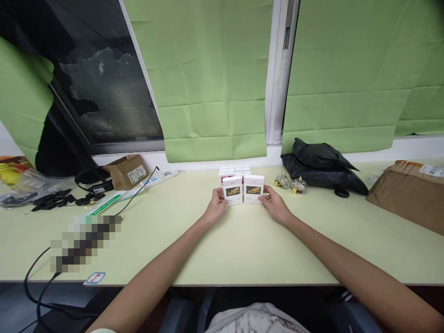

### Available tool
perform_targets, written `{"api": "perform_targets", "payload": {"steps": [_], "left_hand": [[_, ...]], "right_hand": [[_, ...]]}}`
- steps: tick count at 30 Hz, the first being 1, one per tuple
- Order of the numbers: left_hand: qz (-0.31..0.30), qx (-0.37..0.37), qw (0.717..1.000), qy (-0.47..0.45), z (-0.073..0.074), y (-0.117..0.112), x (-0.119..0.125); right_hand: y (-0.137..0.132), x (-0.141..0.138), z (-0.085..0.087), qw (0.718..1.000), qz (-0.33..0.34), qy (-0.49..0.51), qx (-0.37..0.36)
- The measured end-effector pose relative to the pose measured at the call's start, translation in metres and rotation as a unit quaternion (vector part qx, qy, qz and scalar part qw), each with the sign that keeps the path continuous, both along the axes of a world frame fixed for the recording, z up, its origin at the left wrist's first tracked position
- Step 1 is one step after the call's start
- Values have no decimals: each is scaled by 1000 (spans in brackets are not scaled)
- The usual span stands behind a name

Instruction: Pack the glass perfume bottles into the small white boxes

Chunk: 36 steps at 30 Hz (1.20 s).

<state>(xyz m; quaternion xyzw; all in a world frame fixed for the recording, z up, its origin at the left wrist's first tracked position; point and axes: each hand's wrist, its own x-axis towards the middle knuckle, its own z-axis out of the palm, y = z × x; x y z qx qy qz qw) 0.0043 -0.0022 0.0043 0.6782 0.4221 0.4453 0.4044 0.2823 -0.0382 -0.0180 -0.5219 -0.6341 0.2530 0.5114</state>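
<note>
Two small white boxes with a dark picture on the front stand upright side by side near the table's middle. My left hand (216,206) is closed on the outer side of the left white box (232,196). On the other side, my right hand (275,204) grips the outer edge of the right white box (253,196). A narrow gap runs between the two boxes. Behind them, partly hidden, are more white boxes (235,169) with some red on them. Two glass bottles with gold parts, a left bottle (281,181) and a right bottle (299,186), sit right of my right hand.
Black plastic bags (322,166) and a brown parcel (409,196) lie at the right. An opened carton (127,172), a power strip (159,178), black cables and straps (57,200) occupy the left. The table (249,259) ends in a front edge near my body.
</note>
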Motion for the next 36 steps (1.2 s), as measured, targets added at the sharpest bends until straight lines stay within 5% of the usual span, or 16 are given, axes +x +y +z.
{"api": "perform_targets", "payload": {"steps": [16, 36], "left_hand": [[38, 7, 999, -7, 4, -2, 2], [98, 24, 994, 29, 3, 2, -6]], "right_hand": [[-2, -2, 1, 996, 51, 75, -5], [-5, 4, 1, 998, 57, 25, -16]]}}
